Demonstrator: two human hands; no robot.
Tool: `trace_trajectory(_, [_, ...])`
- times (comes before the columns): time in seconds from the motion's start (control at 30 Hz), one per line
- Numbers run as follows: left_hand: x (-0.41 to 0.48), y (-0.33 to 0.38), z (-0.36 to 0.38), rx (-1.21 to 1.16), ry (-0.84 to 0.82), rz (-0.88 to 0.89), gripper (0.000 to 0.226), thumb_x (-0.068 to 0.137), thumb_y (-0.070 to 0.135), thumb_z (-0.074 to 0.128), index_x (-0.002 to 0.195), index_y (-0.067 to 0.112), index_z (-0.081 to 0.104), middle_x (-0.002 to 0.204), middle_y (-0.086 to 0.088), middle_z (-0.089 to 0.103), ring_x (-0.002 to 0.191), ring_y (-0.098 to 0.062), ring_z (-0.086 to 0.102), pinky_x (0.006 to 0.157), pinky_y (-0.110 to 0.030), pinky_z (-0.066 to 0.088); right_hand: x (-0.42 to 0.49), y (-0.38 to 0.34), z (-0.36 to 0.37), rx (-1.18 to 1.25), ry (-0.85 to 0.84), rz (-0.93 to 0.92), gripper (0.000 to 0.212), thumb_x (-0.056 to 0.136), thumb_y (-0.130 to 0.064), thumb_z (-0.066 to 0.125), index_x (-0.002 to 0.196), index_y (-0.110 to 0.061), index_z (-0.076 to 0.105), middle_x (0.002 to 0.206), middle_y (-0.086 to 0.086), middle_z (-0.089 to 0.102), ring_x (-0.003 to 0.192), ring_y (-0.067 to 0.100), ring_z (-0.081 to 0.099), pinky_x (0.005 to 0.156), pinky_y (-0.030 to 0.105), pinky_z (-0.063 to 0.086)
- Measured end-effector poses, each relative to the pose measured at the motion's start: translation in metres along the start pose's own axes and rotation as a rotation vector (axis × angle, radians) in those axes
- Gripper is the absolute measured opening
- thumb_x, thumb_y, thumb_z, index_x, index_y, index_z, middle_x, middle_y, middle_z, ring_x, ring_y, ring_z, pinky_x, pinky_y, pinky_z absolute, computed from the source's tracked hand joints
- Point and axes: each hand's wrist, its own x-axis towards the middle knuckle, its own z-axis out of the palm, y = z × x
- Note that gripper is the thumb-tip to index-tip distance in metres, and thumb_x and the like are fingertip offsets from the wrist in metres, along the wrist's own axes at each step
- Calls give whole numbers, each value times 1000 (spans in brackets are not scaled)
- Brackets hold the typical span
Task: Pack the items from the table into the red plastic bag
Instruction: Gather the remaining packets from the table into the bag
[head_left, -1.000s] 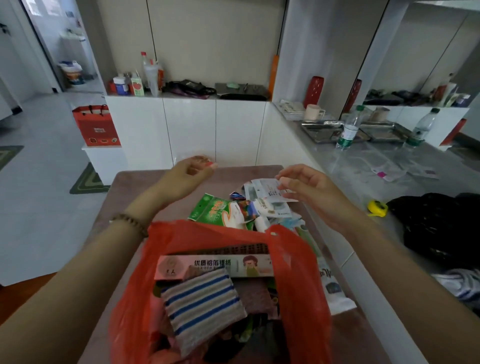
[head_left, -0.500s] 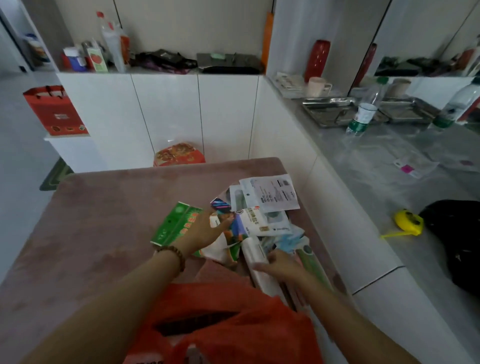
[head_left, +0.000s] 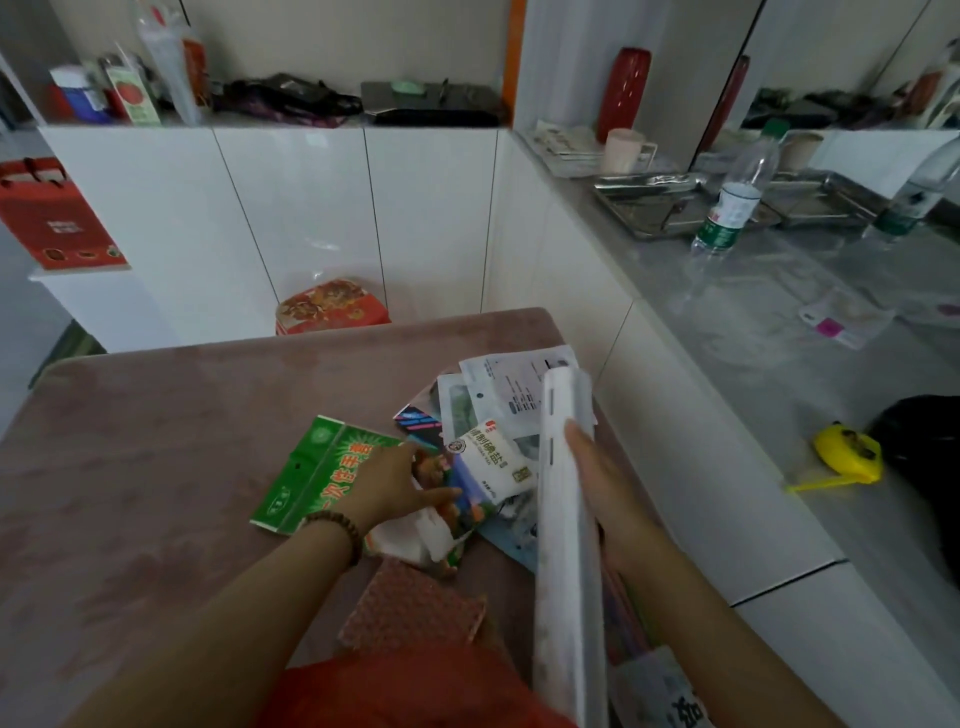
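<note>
Underfoot of everything is a table (head_left: 156, 467) with rounded corners and a dull pink, slightly velvety top, set in the corner of a room lined with glossy white cabinets (head_left: 291, 208). To the right runs a grey, stone-like counter (head_left: 753, 338) carrying a clear water bottle (head_left: 732, 202), a shiny metal tray (head_left: 649, 208) and a yellow tape measure (head_left: 849, 457). A red gift bag (head_left: 47, 218) stands on a low white ledge at the left.

Thin, crinkly, the red plastic bag (head_left: 395, 691) sits at the near edge of the table, between the forearms. Beyond it lies a loose pile of flat packets: a glossy green packet (head_left: 311, 473), a soft white pouch (head_left: 493, 457) with printed lettering, and pale paper sleeves (head_left: 514, 379) farther back. A dimpled reddish pad (head_left: 415, 608) lies just beyond the bag.

The hands are apart. The left hand (head_left: 395, 483), a beaded bracelet (head_left: 337, 525) on its wrist, rests on the packets with fingers reaching fairly straight. The right hand (head_left: 597, 488) grips a long white roll (head_left: 566, 519) wrapped in clear film, lifted above the pile, its near end over the bag.
</note>
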Motion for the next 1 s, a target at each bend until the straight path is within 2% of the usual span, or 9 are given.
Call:
trace_trajectory(0.1, [1, 6, -2, -56, -98, -12, 44, 71, 47, 75, 105, 21, 65, 100, 2, 65, 88, -14, 59, 77, -24, 49, 22, -7, 3, 63, 55, 31, 83, 67, -79, 52, 138, -39, 38, 128, 6, 57, 114, 30, 56, 99, 52, 45])
trace_trajectory(0.17, [0, 9, 0, -53, -152, -47, 38, 72, 47, 74, 97, 21, 62, 96, 2, 61, 91, -17, 58, 78, -26, 49, 27, -8, 9, 149, 81, 127, 83, 67, -75, 58, 134, -27, 42, 125, 9, 58, 113, 32, 56, 98, 52, 47])
trace_trajectory(0.23, [-1, 12, 5, -62, -197, -71, 40, 76, 44, 72, 102, 17, 58, 98, 0, 58, 95, -18, 58, 83, -28, 50, 29, -3, 17, 239, 62, 182, 72, 71, -61, 66, 125, -17, 47, 118, 13, 61, 107, 32, 58, 96, 50, 49])
trace_trajectory(0.3, [-4, 18, 8, -124, -207, -63, 38, 80, 35, 70, 106, 13, 55, 99, 0, 58, 95, -18, 58, 83, -28, 51, 34, 8, 25, 296, 56, 203, 84, 58, -49, 75, 127, -9, 48, 115, 14, 63, 103, 32, 61, 91, 48, 52])
trace_trajectory(0.47, [-10, 24, 6, -659, -292, -204, 5, 87, 12, 62, 90, 9, 62, 87, -6, 65, 74, -14, 63, 67, -23, 55, 28, 20, 36, 383, 54, 152, 58, 77, -18, 72, 128, -3, 48, 118, 19, 62, 105, 34, 60, 89, 48, 53])
trace_trajectory(0.6, [-16, 27, 11, -985, -406, -238, 18, 93, 8, 52, 107, 2, 61, 84, -11, 65, 65, -16, 64, 62, -26, 57, 12, 29, 49, 418, 20, 127, 50, 81, -25, 70, 125, -13, 50, 110, 17, 65, 95, 33, 65, 82, 49, 56])
trace_trajectory(0.77, [-27, 39, 18, -1130, -394, -171, 16, 96, 7, 46, 110, 3, 54, 92, -14, 62, 82, -23, 61, 71, -32, 56, -4, 26, 55, 372, 17, 4, 46, 88, -24, 63, 130, -27, 46, 92, 13, 69, 68, 23, 66, 58, 34, 58])
trace_trajectory(0.9, [-48, 55, 2, -1283, -309, -94, 23, 96, 6, 44, 116, 6, 55, 94, -11, 69, 81, -20, 68, 66, -28, 59, -26, -4, 50, 261, -38, -115, 60, 86, -25, 66, 138, -35, 37, 117, 10, 63, 83, 20, 67, 55, 26, 56])
trace_trajectory(1.0, [-71, 78, -35, -1359, -242, -19, 29, 96, 8, 45, 124, 9, 53, 99, -9, 69, 84, -19, 68, 69, -27, 59, -51, -41, 40, 210, -55, -267, 63, 77, -34, 72, 130, -48, 39, 132, 8, 53, 98, 25, 68, 73, 37, 61])
